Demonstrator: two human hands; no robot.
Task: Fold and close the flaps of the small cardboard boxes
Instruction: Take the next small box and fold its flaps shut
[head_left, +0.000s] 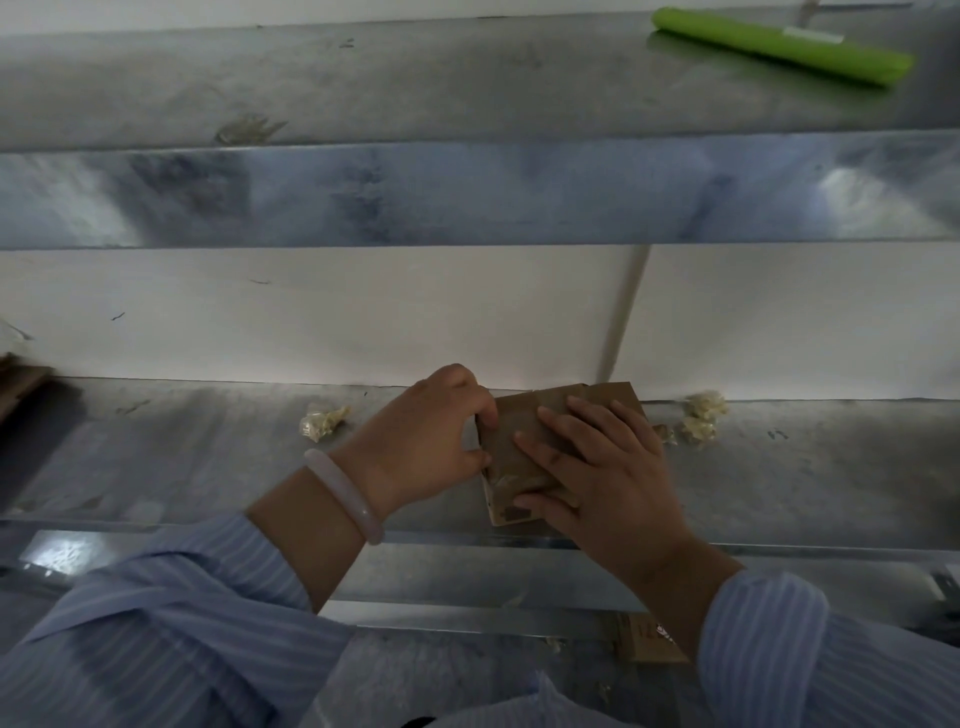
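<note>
Your box (519, 441) sits on the metal bench (208, 457), near the front edge, just in front of the white back panel (363, 312). Brown cardboard, top face tilted toward you; a flap sticks out behind it at the far right corner.

Your left hand (426, 441) grips the box's left side: fingers curled over the top left corner, thumb pinched against the left edge lower down. A pale bangle (345, 493) is on that wrist.

Your right hand (608, 473) lies flat on top of the box, fingers spread narrow and pressing down on the top face, thumb against the near lower edge.

Crumpled wrappers (322, 422) lie left of the box, more crumpled scraps (701, 415) to the right by the panel. A green roll (779, 44) is on the upper shelf (363, 83), far right. Another piece of cardboard (649, 636) is below the bench, partly hidden by your right arm.
</note>
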